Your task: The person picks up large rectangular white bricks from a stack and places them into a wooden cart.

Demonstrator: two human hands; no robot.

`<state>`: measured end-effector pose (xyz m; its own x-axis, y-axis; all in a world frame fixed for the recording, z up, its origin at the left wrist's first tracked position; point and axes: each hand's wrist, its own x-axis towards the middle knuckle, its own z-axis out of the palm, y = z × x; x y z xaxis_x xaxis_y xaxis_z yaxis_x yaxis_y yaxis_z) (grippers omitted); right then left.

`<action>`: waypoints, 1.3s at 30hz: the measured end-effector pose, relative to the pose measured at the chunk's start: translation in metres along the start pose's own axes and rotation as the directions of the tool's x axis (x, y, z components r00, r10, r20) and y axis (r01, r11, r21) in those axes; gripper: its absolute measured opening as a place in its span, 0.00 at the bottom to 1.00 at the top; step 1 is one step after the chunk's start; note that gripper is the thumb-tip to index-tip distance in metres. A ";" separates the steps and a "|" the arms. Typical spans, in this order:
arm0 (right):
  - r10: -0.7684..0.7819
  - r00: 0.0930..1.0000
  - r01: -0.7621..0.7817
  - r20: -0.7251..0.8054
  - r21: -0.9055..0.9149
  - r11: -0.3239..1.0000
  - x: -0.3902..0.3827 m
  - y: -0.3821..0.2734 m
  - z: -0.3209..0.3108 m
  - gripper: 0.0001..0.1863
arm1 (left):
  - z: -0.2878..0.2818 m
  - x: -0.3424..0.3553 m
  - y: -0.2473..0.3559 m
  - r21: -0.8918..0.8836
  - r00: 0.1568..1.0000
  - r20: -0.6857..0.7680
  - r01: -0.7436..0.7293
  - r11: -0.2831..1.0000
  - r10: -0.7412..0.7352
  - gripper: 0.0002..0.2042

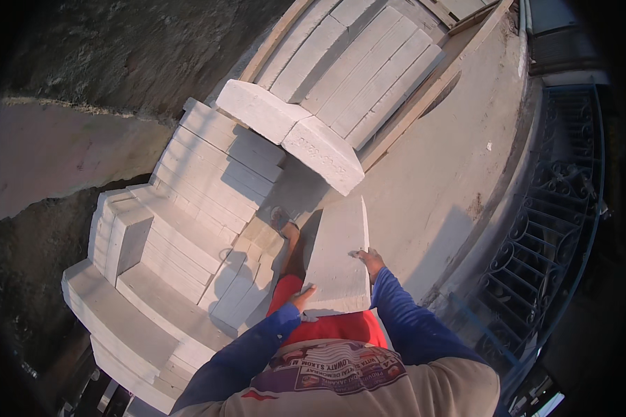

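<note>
A large white lightweight concrete block (337, 257) is held between my two hands, in front of my red shorts. My left hand (302, 300) grips its near left edge, with the fingers partly hidden beneath. On the opposite side, my right hand (371, 261) is closed around the right edge, its fingertips showing on the face. The block's long face is tilted up toward me, and its far end reaches toward the stacks. My sandalled foot (280, 221) stands to the left of the block.
Stepped stacks of white blocks (209, 177) rise at my left. Ahead, more blocks (368, 69) lie between wooden boards (431, 90), with two crosswise blocks (320, 153) at the near end. A blue metal gate (542, 222) is at the right, beyond a concrete floor (424, 181). A rough wall (118, 55) stands far left.
</note>
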<state>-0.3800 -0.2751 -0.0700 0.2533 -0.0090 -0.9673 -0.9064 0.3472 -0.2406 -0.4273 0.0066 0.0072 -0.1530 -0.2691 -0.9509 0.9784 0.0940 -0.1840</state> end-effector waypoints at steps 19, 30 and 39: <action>-0.828 0.429 0.876 -0.361 -0.057 0.478 -0.386 -0.241 -0.053 0.45 | 0.242 -0.161 0.100 0.159 0.440 0.602 -0.884 0.440 0.666 0.33; -0.876 0.423 0.872 -0.232 -0.161 0.463 -0.259 -0.499 0.084 0.45 | 0.231 -0.165 0.369 -0.099 0.444 0.481 -0.829 0.550 0.756 0.32; -0.845 0.375 0.691 -0.381 -0.493 0.529 -0.062 -0.572 0.133 0.49 | 0.192 -0.074 0.527 -0.062 0.719 0.303 -0.640 0.766 0.625 0.27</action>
<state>0.1681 -0.3482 0.1388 0.7322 -0.6542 -0.1894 -0.4708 -0.2852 -0.8349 0.1267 -0.1075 0.0281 0.5436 -0.4257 -0.7234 0.8389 0.3034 0.4519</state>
